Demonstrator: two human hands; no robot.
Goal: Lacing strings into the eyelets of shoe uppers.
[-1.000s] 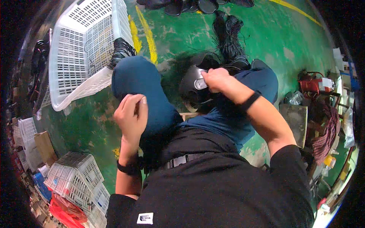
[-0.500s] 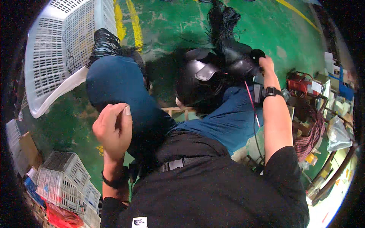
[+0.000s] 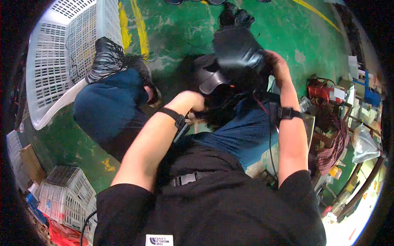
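Observation:
My right hand (image 3: 278,65) is curled round the right side of a black glossy leather-like piece (image 3: 236,49), raised over my right knee. Its fingers are partly behind the piece. My left hand (image 3: 190,101) is closed, knuckles up, beside the dark pile between my legs; its fingertips are hidden, and I cannot see what they hold. Another black shiny curved piece (image 3: 214,81) lies on that pile, just beyond my left hand. A bundle of black cords (image 3: 236,16) lies on the floor past the raised piece.
A large white slatted basket (image 3: 51,65) stands at the far left. More black cords (image 3: 106,59) hang by its edge, next to my left knee. Smaller white crates (image 3: 67,192) stand at lower left. On the right are a red machine (image 3: 324,90) and a checked cloth (image 3: 334,147).
My left hand has swung from above my left thigh to the right, down to the pile. My right hand has moved left, and the glossy piece is now raised and turned.

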